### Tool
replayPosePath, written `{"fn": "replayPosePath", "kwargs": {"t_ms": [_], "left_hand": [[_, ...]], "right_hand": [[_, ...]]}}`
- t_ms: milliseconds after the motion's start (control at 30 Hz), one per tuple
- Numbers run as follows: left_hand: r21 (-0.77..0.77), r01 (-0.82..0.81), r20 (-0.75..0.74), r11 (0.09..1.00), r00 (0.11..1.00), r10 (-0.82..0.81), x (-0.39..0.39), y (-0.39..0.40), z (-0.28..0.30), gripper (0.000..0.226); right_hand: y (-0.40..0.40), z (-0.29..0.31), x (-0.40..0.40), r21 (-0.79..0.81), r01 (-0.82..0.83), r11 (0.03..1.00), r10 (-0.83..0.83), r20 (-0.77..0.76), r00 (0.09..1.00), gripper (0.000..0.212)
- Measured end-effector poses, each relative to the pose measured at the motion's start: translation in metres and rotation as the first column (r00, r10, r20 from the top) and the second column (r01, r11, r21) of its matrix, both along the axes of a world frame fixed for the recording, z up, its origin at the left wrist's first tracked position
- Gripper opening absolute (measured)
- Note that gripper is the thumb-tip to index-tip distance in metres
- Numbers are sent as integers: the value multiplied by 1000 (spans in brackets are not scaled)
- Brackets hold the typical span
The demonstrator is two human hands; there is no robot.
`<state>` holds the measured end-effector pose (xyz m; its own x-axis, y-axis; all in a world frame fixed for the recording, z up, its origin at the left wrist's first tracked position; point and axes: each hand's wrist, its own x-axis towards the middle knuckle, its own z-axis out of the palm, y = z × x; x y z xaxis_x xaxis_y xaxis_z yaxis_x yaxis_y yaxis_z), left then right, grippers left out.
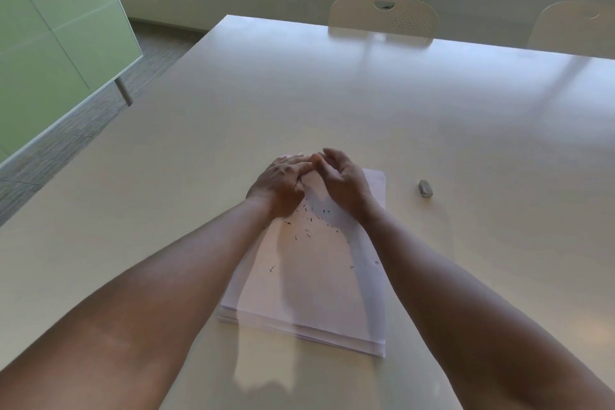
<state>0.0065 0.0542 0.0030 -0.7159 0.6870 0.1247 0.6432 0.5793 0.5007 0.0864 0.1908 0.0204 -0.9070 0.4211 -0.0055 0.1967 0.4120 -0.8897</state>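
Toward the near edge of the pale glossy worktop (332, 103) sits a thick stack of white paper sheets (309, 293), speckled with little dark eraser crumbs (307, 226). The left grip (283, 185) lies flat, fingers straight, pressing on the stack's far edge. The right grip (342, 185) is curled just beside it, and I can't tell if it's pinching anything. Looks like the crumb-clearing step to me. The next move probably wants a light sweep that doesn't shift the sheets. A small grey rectangular eraser (425, 189) lies off to the right.

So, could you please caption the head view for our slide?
Left hand and right hand, close together at the far end of a crumb-strewn paper stack; eraser apart on the table.
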Motion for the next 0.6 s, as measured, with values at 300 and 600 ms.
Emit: {"fn": "replayPosePath", "kwargs": {"t_ms": [300, 600], "left_hand": [[34, -54, 61, 998, 997, 52, 4, 0, 0, 61], [65, -84, 89, 994, 993, 78, 4, 1, 1, 52]], "right_hand": [[-7, -3, 1, 12, 196, 980, -196, -16, 980, 45], [-11, -10, -2, 254, 129, 959, -155, 85, 984, 47]]}}
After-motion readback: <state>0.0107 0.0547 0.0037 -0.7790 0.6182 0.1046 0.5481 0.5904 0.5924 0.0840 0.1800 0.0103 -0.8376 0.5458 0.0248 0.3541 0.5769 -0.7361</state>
